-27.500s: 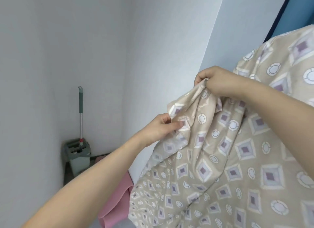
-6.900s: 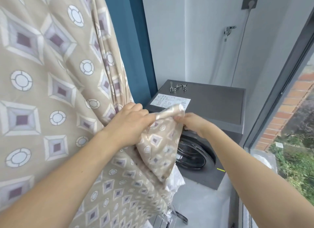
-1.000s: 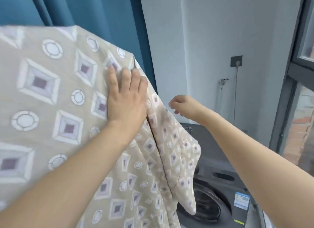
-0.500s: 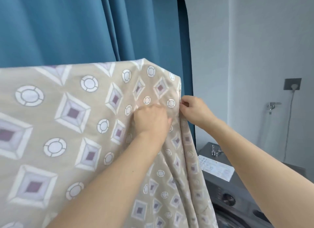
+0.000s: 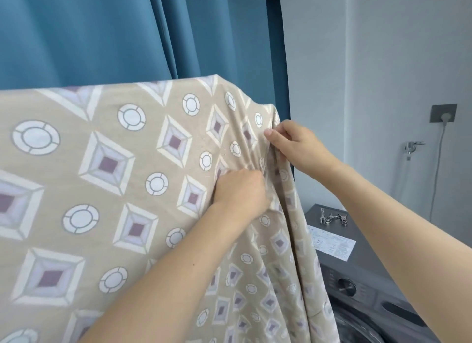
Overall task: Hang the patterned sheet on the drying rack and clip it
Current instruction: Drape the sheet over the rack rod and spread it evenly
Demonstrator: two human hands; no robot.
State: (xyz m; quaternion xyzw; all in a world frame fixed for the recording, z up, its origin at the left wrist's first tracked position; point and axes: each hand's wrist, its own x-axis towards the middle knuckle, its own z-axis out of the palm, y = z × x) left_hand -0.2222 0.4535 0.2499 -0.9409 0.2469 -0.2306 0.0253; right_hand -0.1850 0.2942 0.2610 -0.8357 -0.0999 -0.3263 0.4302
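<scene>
Head view: we grip the patterned sheet [image 5: 127, 179], draped before the curtain [image 5: 102, 31], left hand [image 5: 241, 189] bunching, right hand [image 5: 296, 146] pinching its edge; soft, limp cloth, best held near the top.

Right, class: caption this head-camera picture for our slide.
Left hand and right hand grip the draped patterned sheet near its corner.

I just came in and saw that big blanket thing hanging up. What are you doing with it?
A person is hanging a patterned sheet to dry; it is already draped over something hidden beneath it. The left hand bunches the cloth near its right edge, and the right hand pinches that edge. No clip is on it; metal clips lie on the washing machine.
</scene>
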